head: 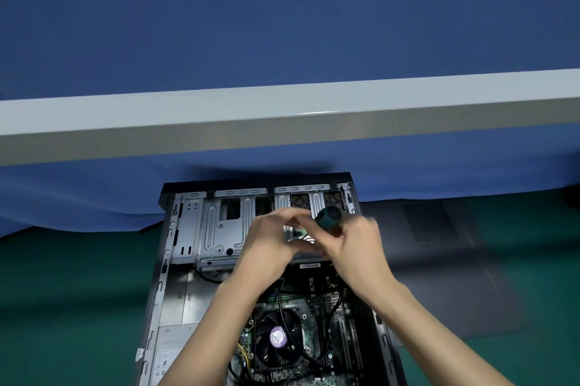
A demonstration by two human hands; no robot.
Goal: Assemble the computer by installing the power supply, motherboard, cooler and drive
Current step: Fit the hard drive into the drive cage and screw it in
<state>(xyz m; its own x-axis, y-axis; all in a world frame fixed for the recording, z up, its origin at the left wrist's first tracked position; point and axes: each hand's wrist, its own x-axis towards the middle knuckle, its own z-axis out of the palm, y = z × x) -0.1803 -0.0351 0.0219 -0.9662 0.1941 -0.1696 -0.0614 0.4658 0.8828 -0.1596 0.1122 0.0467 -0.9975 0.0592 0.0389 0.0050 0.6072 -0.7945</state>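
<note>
The main risk is a slip. The right hand [354, 244] grips the teal-and-black-handled screwdriver [329, 217], whose tip is hidden behind the fingers. If the tip rides out of a screw head, it could gouge the silver-grey metal drive [299, 233]. It could also drop a screw among the black cables [281, 301] and the black cooler fan with the purple label [277, 338], which sit under the wrists. The hands look blurred, likely from quick work, which makes a slip likelier.

The left hand [273, 238] has its fingers curled, tips bunched toward the screwdriver. I cannot tell whether they pinch a screw, the shaft or the drive's edge. The drive lies between the two hands, just under the fingertips, in the bay of the open grey steel computer case [188, 222].
</note>
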